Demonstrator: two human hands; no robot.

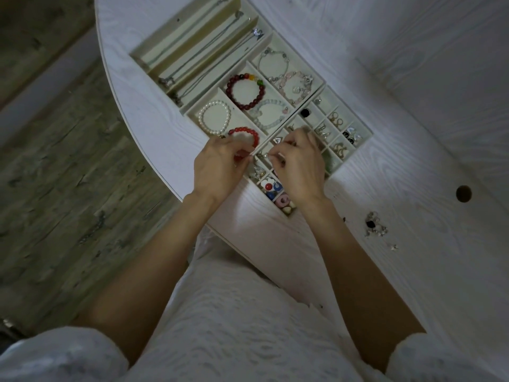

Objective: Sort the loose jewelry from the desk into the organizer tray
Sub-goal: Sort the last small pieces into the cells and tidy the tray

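A cream organizer tray (192, 108) lies on the white desk (385, 133), holding necklaces, bead bracelets and small earrings in compartments. My left hand (217, 166) and my right hand (297, 164) meet over the tray's small front compartments. Their fingertips pinch a tiny silver piece (271, 155) between them; what it is stays too small to tell. A red bead bracelet (248, 133) lies partly under my left fingers. A small pile of loose jewelry (376, 224) with a black stone sits on the desk to the right of my right forearm.
A dark round hole (463, 193) opens in the desk at the right. A tiny star-shaped piece (394, 246) lies below the loose pile. The desk's curved edge runs along the left, with wood-pattern floor (55, 188) beyond it.
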